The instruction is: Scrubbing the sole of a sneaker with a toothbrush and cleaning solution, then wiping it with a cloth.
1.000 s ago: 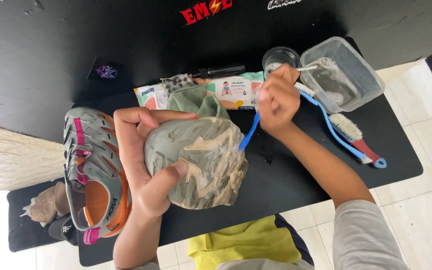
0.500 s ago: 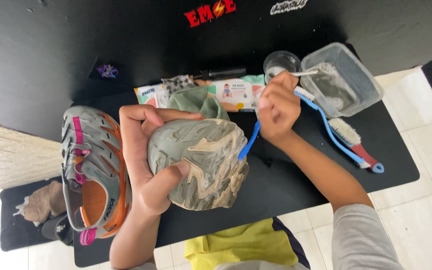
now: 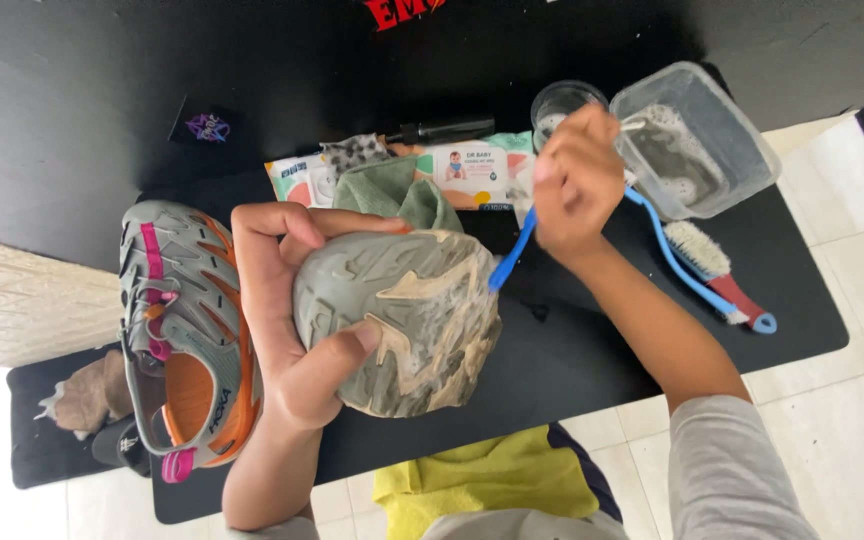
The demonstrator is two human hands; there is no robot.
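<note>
Second shoe (image 3: pixel 187 330) lies upright at far left, looks untouched so far. My left hand (image 3: pixel 287 320) is clamped round the shoe (image 3: pixel 402 320), sole up, held over the black table (image 3: pixel 572 350). Sole is soapy near the right edge, grey tread w/ pale streaks elsewhere, so I judge it approx. half scrubbed. Right hand (image 3: pixel 574 180) grips the small blue brush (image 3: pixel 510 255), tip at sole edge. Behind: green cloth (image 3: pixel 392 195), wipes pack (image 3: pixel 472 170), glass (image 3: pixel 557 100), tub of suds (image 3: pixel 697 140), bigger brushes (image 3: pixel 707 265). Nothing blocks the brush.

Soapy grey shoe (image 3: pixel 402 320) sole-up, blue brush (image 3: pixel 512 252) touching
</note>
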